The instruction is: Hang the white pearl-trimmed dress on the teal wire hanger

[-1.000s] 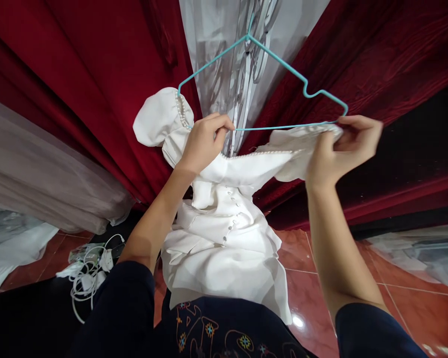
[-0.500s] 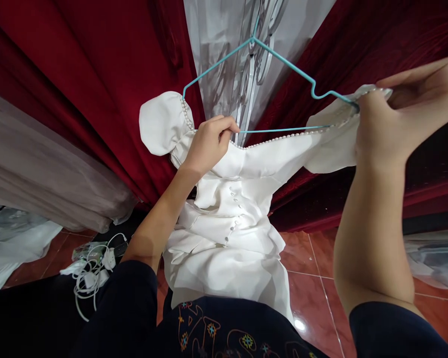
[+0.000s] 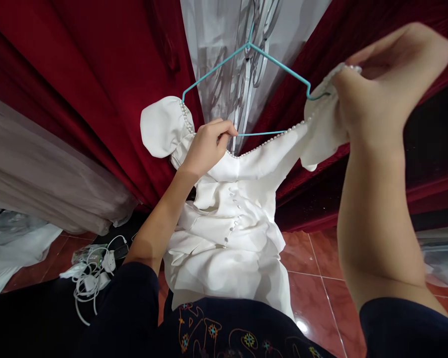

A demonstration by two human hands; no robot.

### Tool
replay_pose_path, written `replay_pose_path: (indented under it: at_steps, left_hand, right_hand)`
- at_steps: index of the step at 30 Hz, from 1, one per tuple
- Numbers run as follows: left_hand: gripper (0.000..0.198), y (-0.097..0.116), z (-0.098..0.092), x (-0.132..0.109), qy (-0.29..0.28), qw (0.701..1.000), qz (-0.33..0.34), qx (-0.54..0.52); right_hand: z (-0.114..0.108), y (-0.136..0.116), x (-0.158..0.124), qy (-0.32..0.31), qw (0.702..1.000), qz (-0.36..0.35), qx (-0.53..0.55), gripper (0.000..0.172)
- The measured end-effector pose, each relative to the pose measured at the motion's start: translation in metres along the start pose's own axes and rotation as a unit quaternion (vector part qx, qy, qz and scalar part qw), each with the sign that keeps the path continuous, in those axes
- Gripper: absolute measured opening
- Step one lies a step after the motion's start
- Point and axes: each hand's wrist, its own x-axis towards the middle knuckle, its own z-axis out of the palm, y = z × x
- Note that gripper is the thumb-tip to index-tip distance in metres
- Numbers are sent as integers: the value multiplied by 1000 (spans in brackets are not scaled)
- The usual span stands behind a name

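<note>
A white dress with pearl-beaded neckline and puffy sleeves hangs on a light blue wire hanger. My left hand is closed around the hanger's bottom bar, close to the neckline. My right hand pinches the beaded edge of the right-side sleeve, pulling it up and out by the hanger's right end. The other puffy sleeve sits over the hanger's left end. Small buttons run down the bodice, and the skirt bunches in folds below.
Dark red curtains flank several white hangers behind the dress. On a black surface at lower left lie tangled white cables. Red floor tiles show beneath, and pale sheer fabric hangs at left.
My right hand has moved left and slightly up with the sleeve. More of that sleeve now covers the hanger's right end. My left hand stays on the bar.
</note>
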Motion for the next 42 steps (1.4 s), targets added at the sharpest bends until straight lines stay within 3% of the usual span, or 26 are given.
replay_pose_path:
  at_steps: [3,5,7,10,12,14,18,24,26,30,33,35,37,40,42]
  left_hand:
    - [35,-4,-2,0,-1,999,-3,32]
    - [36,-6,-3,-1,1,998,-1,55]
    - [37,-8,-4,-2,7,997,3,76]
    - [38,-8,-3,-3,11,996,3,88]
    - [37,-6,-1,-3,12,997,1,80]
    - [36,-4,0,-4,15,997,-1,76]
    - [36,-4,0,-4,21,996,-5,89]
    - [35,-1,2,-4,15,998,0,69]
    - [34,0,3,-4,16,997,1,74]
    - [29,-2,9,-7,4,996,7,93]
    - [27,-5,14,-10,-6,993,27,111]
    - [26,-8,13,-10,27,993,40,111]
    - [27,-13,6,-9,99,989,33,107]
    - [33,-27,-16,-5,214,967,12,135]
    - [38,-38,-33,-1,259,954,18,148]
  right_hand:
    - [20,-14,7,-41,997,66,13,28]
    - [27,-26,0,-88,985,141,55,28]
    - [29,-33,-12,-129,973,165,99,23]
    - [27,-27,-33,-117,987,64,87,21]
    - [25,-15,-45,-79,996,-25,28,27]
    - [24,-2,-54,-87,993,-77,-2,38]
    - [21,7,-68,-135,986,-92,5,53]
    - [29,-14,-92,-90,985,-146,9,56]
    - [41,-14,-105,-114,980,-159,24,51]
    - [75,2,-129,-225,959,-172,26,29]
    - [91,9,-135,-200,967,-158,15,27]
    - [94,6,-137,-160,975,-151,32,27]
    - [91,-2,-140,-131,979,-150,50,27]
    - [85,-14,-146,-124,980,-150,49,26]
    - [82,-18,-149,-137,979,-148,40,27]
